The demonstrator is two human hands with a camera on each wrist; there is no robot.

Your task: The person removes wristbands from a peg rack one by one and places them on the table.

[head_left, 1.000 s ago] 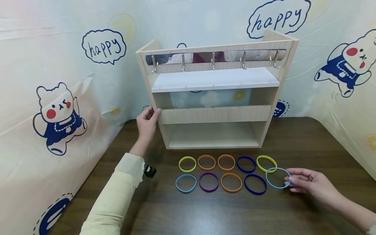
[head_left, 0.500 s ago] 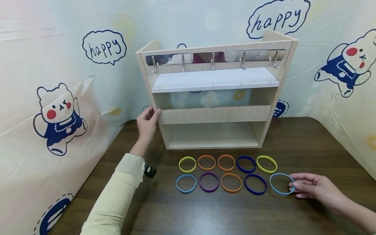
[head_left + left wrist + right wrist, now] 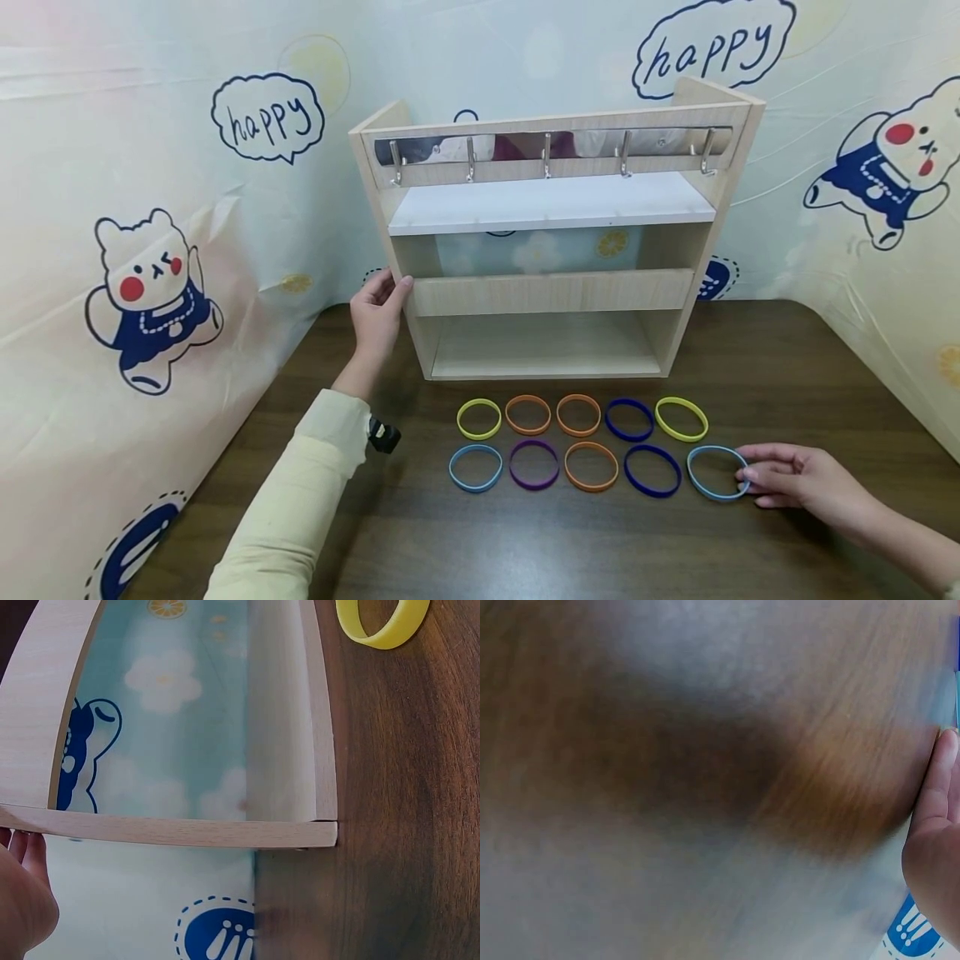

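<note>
My left hand (image 3: 377, 315) grips the left side panel of a pale wooden rack (image 3: 551, 293), thumb on the front edge and fingers behind it. In the left wrist view, part of that hand (image 3: 26, 896) shows at the panel's edge. At the right, my right hand (image 3: 806, 483) pinches the near side of a light blue silicone wristband (image 3: 717, 498), low at the table. This band is at the right end of the front row, beside a dark blue wristband (image 3: 652, 495). The right wrist view is blurred and catches only the hand's side (image 3: 934, 817).
More wristbands lie in two rows before the rack: yellow (image 3: 478, 438), orange (image 3: 527, 433), purple (image 3: 533, 487) and another light blue one (image 3: 476, 490). Several metal hooks (image 3: 546, 157) line the rack's top bar. A printed cloth (image 3: 172, 67) hangs behind the brown table (image 3: 510, 550).
My right hand has brought the light blue wristband down and slightly toward me, from overlapping the right yellow band to the front row's end. The left hand stays put.
</note>
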